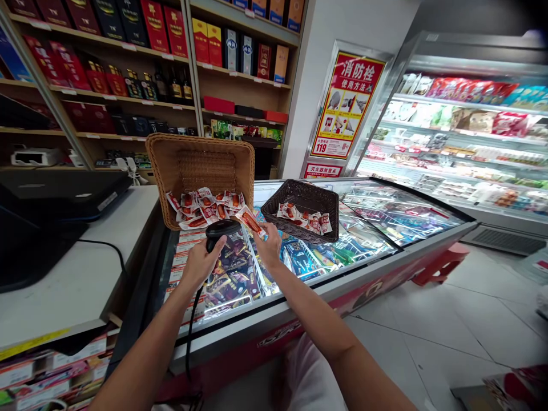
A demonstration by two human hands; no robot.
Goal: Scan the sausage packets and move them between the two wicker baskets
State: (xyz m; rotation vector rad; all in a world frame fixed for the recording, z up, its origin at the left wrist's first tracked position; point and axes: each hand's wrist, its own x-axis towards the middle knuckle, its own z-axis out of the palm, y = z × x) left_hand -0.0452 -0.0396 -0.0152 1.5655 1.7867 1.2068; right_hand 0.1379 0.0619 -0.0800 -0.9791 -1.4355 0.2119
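Observation:
In my left hand [201, 261] is a black barcode scanner [221, 228], its head pointing right and its cord hanging down over the freezer edge. Between the fingers of my right hand [269, 244] I hold a packaged sausage [249, 220], close to the scanner's head. Behind it, a tan wicker basket [205, 162] leans tilted toward me with several wrapped sausages [201, 206] along its lower side. Right of my right hand, a dark brown woven basket [295, 197] holds several more packets [305, 219]. Both baskets rest on the glass-topped freezer.
The chest freezer [359, 261] has sliding glass lids over packaged goods. At left stands a white counter [81, 251] with a black device [47, 194]. Shelves of boxes and bottles [128, 74] line the back. A red stool [440, 265] and a lit refrigerated display [462, 137] are at right.

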